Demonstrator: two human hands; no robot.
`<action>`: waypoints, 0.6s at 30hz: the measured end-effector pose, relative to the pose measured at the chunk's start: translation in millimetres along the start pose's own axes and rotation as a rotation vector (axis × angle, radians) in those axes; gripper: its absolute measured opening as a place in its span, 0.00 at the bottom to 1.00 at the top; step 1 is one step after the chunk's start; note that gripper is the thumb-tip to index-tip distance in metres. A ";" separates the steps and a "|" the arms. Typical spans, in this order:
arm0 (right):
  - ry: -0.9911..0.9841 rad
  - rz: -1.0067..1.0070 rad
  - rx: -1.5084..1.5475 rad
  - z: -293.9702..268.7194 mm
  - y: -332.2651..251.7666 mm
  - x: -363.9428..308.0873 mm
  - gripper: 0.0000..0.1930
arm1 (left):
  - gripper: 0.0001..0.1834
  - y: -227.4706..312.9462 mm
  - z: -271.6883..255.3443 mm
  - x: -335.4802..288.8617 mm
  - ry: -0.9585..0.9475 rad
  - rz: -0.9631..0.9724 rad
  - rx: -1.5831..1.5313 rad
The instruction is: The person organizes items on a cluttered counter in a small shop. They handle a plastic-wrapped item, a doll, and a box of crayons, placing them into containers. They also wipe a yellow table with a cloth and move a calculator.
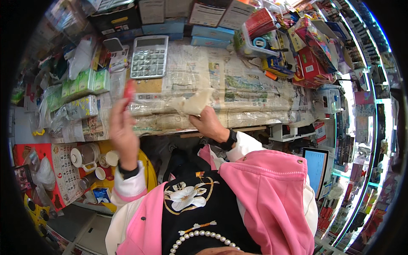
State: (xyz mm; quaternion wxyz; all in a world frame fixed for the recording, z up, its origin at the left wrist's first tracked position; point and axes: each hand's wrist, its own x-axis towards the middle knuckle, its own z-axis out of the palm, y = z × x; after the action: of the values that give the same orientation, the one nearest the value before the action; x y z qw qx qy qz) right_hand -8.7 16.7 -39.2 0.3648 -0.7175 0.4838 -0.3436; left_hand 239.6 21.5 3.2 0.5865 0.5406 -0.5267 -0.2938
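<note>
As seen in the head view, a small red object (pixel 129 90) is gripped between the fingertips of the left hand (pixel 123 138), which is raised near the front edge of the table (pixel 242 102); what kind of object it is cannot be told, since it is blurred. By the right hand (pixel 211 125), closed on its lower edge, a crumpled cream-coloured piece (pixel 196 103) is held over the middle of the table; whether it is cloth or paper, or whether the surface is touched by it, cannot be told. The table is covered with newspaper. Beyond the red object, a grey calculator (pixel 149 57) is placed, with green packs (pixel 78 86) to its left. At the far right, a clear tub (pixel 251 50) is filled with small goods, and a red box (pixel 312 66) is set beside it. Below the table's left part, a glass kettle (pixel 87 155) is seen near cups (pixel 100 173).
</note>
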 end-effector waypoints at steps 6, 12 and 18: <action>0.233 0.119 0.013 -74.0 20.4 -51.4 0.14 | 0.19 24.0 159.2 3.1 -0.421 0.360 0.112; 0.354 0.083 -0.148 -130.6 47.6 -92.6 0.15 | 0.20 8.1 271.6 14.7 -0.479 0.574 0.262; 0.333 0.172 -0.090 -155.2 71.0 -112.8 0.11 | 0.20 -21.2 281.4 13.4 -0.601 0.433 0.575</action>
State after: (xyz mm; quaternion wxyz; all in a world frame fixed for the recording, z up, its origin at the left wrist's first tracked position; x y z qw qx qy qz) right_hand -204.9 74.7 -38.4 0.2755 -0.6222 0.6120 -0.4031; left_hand -15.2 -87.3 -52.0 0.2824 0.4498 -0.8339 -0.1504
